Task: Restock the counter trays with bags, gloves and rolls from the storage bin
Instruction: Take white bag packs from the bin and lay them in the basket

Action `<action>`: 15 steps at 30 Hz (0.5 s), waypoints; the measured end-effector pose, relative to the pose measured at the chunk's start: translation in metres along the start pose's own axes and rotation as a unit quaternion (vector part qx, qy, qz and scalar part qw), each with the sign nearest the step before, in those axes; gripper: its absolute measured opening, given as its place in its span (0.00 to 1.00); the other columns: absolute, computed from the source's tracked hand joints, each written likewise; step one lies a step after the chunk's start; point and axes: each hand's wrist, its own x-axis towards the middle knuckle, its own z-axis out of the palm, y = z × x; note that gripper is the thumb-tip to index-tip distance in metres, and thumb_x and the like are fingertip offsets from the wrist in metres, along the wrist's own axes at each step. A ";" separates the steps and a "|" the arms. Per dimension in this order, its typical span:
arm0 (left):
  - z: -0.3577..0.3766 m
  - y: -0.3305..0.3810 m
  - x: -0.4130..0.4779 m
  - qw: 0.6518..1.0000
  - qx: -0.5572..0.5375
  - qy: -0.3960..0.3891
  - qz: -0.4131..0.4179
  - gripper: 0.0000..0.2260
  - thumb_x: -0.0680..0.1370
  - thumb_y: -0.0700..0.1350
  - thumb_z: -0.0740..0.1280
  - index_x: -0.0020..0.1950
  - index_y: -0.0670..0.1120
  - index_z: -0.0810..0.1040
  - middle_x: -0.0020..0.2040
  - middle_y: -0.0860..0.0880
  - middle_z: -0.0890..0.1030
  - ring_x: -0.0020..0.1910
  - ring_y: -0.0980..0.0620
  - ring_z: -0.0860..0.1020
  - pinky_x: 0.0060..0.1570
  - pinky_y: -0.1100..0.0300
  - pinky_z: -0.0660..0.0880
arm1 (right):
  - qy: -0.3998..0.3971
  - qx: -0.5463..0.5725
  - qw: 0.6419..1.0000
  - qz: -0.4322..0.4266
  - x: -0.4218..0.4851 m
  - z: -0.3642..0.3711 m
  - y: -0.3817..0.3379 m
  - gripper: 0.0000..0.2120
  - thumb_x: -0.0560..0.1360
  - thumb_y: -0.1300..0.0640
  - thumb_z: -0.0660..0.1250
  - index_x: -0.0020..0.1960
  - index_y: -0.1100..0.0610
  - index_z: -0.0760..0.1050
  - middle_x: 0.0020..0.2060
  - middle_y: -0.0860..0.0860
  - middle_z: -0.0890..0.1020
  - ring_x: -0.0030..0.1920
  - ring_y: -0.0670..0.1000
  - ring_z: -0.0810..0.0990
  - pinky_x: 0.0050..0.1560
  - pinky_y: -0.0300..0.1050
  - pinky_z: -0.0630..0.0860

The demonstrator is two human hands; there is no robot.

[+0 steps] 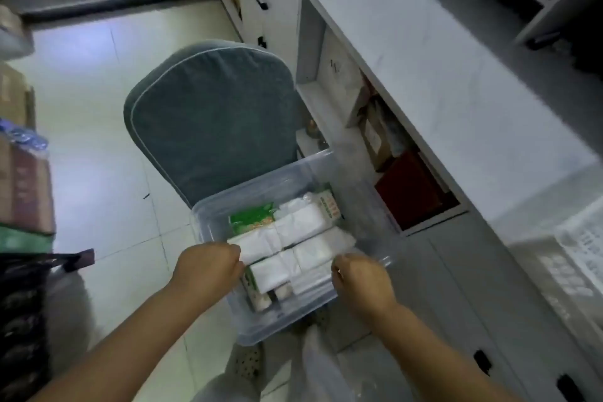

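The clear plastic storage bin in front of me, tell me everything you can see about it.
The clear plastic storage bin is a rectangular, see-through tub with a thick rim and no lid on it. It sits in front of a grey-green cushioned chair, beside the white counter cabinet. Inside lie white folded packs and a green-printed packet, packed close. The left hand grips its left rim and the right hand its right rim.

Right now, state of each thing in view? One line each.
Clear plastic storage bin: lid off, packed with supplies.
White folded bag packs: stacked in the bin.
Green printed packet: lying in the bin, far side.
Left hand: closed on the bin's left rim.
Right hand: closed on its right rim.
Grey padded chair: unoccupied.
Under-counter cubby: open, stuffed.
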 end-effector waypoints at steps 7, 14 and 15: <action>0.032 0.001 0.061 0.995 -0.040 0.001 -0.087 0.12 0.78 0.50 0.58 0.46 0.48 0.79 0.44 0.48 0.82 0.40 0.48 0.78 0.37 0.59 0.71 | -0.109 0.022 0.986 -0.120 0.133 0.062 0.011 0.11 0.74 0.62 0.58 0.50 0.60 0.79 0.48 0.57 0.82 0.49 0.57 0.79 0.44 0.45 0.73; 0.075 -0.002 0.106 0.992 -0.042 0.015 -0.116 0.06 0.72 0.47 0.69 0.38 0.45 0.80 0.33 0.45 0.81 0.29 0.46 0.77 0.29 0.62 0.62 | -0.158 -0.034 0.961 -0.225 0.240 0.150 -0.011 0.17 0.75 0.59 0.60 0.62 0.62 0.70 0.60 0.60 0.75 0.58 0.59 0.72 0.57 0.50 0.69; 0.081 -0.002 0.111 0.994 -0.028 0.002 -0.110 0.06 0.71 0.46 0.70 0.37 0.44 0.80 0.32 0.45 0.81 0.28 0.46 0.77 0.28 0.62 0.62 | -0.165 -0.035 0.958 -0.230 0.248 0.160 -0.012 0.19 0.75 0.59 0.60 0.64 0.62 0.68 0.62 0.60 0.73 0.60 0.59 0.71 0.60 0.50 0.67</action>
